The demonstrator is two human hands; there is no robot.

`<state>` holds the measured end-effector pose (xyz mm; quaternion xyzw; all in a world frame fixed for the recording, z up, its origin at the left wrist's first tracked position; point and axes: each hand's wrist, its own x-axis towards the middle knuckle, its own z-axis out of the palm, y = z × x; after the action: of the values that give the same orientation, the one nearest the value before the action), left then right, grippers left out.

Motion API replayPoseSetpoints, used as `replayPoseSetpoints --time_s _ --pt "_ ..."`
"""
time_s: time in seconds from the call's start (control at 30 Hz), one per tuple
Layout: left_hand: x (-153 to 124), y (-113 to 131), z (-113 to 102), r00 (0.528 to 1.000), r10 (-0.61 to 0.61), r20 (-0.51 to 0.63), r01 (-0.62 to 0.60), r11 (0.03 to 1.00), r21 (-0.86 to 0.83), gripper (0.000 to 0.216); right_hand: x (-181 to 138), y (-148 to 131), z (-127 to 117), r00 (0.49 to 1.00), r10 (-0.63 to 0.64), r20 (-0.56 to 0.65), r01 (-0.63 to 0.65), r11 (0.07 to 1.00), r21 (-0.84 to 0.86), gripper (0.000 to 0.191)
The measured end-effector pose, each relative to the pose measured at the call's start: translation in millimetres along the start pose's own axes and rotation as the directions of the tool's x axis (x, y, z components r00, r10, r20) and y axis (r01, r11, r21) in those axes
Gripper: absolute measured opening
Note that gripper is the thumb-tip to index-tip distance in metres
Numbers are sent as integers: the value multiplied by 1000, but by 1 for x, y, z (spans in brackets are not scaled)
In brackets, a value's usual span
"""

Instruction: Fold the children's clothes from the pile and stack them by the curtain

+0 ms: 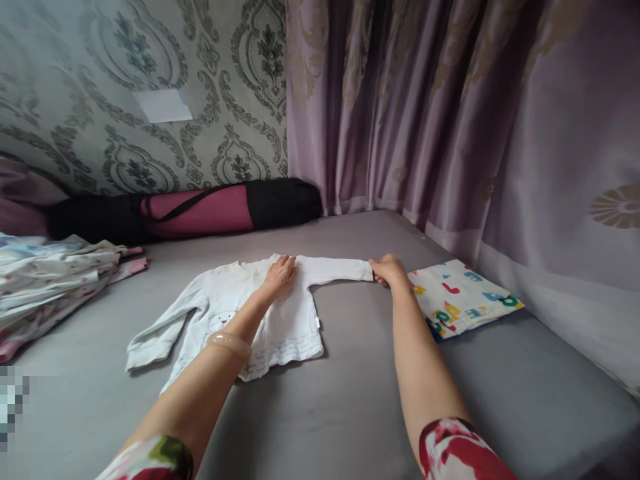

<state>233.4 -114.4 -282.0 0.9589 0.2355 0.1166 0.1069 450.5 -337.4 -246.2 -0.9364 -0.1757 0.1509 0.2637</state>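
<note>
A small white long-sleeved shirt [295, 327] with a bear print on its chest lies spread on the grey bed sheet [350, 400]. My left hand [281, 275] rests flat on it near the right-hand shoulder, fingers stretched out. At the end of the straightened right-hand sleeve, my right hand [389, 269] grips the cuff between closed fingers. The other sleeve [163, 337] slants down to the left, untouched. My left forearm covers part of the shirt's front and the bear print.
Right of my right hand lies folded cloth with colourful letters [463, 297]. Several printed garments [55, 283] are heaped at the left. A long black and maroon bag [200, 210] lies along the wall. Purple curtains [400, 113] hang at the back and right.
</note>
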Motion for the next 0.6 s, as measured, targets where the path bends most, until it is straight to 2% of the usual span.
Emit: replayPoseSetpoints --time_s 0.17,0.43,0.6 --pt "0 -3 8 999 31 -13 -31 1000 -8 39 -9 -10 6 996 -44 -80 31 987 -158 19" --pt "1 1 14 996 83 -32 -84 996 -39 38 -15 -22 4 993 6 -115 -24 988 -151 25" --pt "-2 9 16 999 36 -2 -36 999 -39 40 -15 -24 2 996 43 -81 -56 986 -158 31"
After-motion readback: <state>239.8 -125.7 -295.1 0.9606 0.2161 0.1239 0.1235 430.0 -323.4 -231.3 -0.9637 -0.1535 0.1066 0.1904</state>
